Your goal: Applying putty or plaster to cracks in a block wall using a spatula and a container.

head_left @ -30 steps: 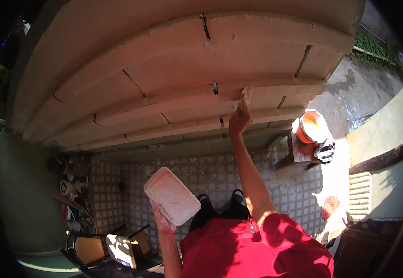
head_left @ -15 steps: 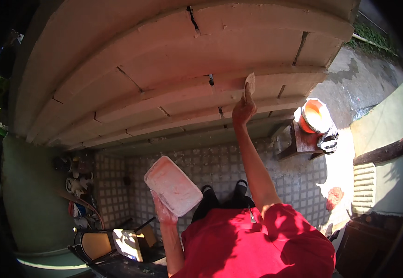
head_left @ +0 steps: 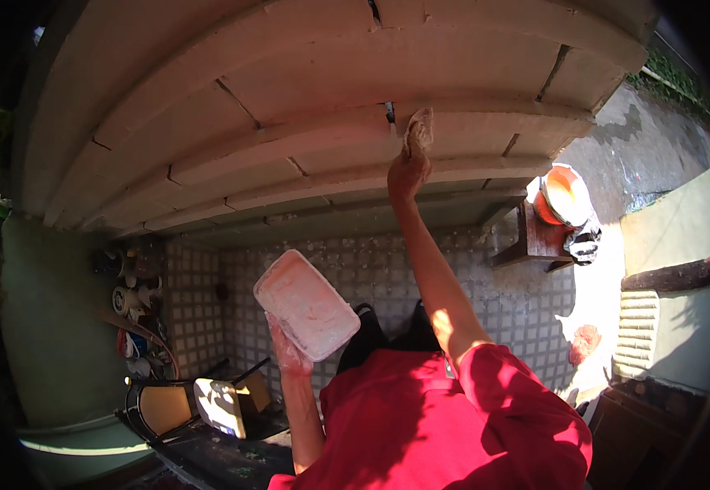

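My right hand (head_left: pixel 410 173) is raised at the end of an outstretched arm, its fingers closed around a putty knife (head_left: pixel 420 129). Pale paste smears the tool's blade, which is at or close to a ridged, pale wall surface (head_left: pixel 322 135); I cannot tell if it touches. A dark narrow gap (head_left: pixel 390 113) in that surface lies just left of the blade. Lower down, my left hand (head_left: pixel 289 353) supports a rectangular plastic tub (head_left: pixel 338 344) from its side and underneath. Pinkish-white putty (head_left: pixel 302 296) coats the inside of the tub.
An orange-and-white bucket (head_left: pixel 569 194) stands on a small wooden table (head_left: pixel 541 238) at the right. Chairs (head_left: pixel 165 410) are at lower left, below several pots and cans (head_left: pixel 126 300) along the side wall. Patterned tiles (head_left: pixel 371 273) cover the floor.
My right hand with the putty knife has moved left along the wall, toward the dark gap, and the blade has turned. The tub stays in my left hand; the view has shifted slightly.
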Available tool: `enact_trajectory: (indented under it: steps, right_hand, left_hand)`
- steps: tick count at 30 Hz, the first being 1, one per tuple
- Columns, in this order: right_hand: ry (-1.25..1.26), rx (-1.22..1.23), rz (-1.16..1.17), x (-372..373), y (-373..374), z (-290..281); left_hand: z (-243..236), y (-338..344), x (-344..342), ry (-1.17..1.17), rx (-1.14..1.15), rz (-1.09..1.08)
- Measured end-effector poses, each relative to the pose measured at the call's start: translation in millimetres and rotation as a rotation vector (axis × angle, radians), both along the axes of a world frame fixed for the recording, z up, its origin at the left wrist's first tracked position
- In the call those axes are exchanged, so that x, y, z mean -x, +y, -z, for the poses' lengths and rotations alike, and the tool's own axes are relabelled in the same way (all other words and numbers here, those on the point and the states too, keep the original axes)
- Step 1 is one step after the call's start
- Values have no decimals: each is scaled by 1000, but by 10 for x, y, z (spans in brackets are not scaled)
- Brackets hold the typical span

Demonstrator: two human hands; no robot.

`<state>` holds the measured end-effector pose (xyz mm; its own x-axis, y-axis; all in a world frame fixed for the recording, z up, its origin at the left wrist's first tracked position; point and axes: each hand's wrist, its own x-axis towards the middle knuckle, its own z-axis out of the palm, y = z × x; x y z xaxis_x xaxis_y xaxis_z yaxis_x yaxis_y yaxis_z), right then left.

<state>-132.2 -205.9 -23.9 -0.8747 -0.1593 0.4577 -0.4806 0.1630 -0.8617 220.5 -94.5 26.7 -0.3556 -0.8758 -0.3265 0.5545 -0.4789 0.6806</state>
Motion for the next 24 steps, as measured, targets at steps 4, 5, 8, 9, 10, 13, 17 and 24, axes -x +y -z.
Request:
enact_trajectory:
  steps: [4,5,8,9,10,13,17,24]
  right_hand:
    - [129,211,-115,-432,-135,145]
    - [123,209,-125,-462,-23,176]
    - [17,265,-54,-297,192,67]
    - [-85,322,46,-229,249,36]
    - [-84,319,53,-153,220,20]
    - [-13,291,118,5,-21,36]
    - [38,70,-61,-326,-223,365]
    - [-17,270,60,-299,83,-136]
  left_hand:
    - [12,1,-111,-21,8,-5]
    - [15,5,-138,-29,13,-14]
    - [-18,-26,-223,-35,5,-45]
    - [-30,-27,-232,-39,-8,-51]
    - [-7,-24,-253,-39,-11,-44]
    - [66,-53,-292,-39,33,-41]
    - [149,-150,-381,-16,-9,-12]
    - [193,-317,-449,-36,-36,23]
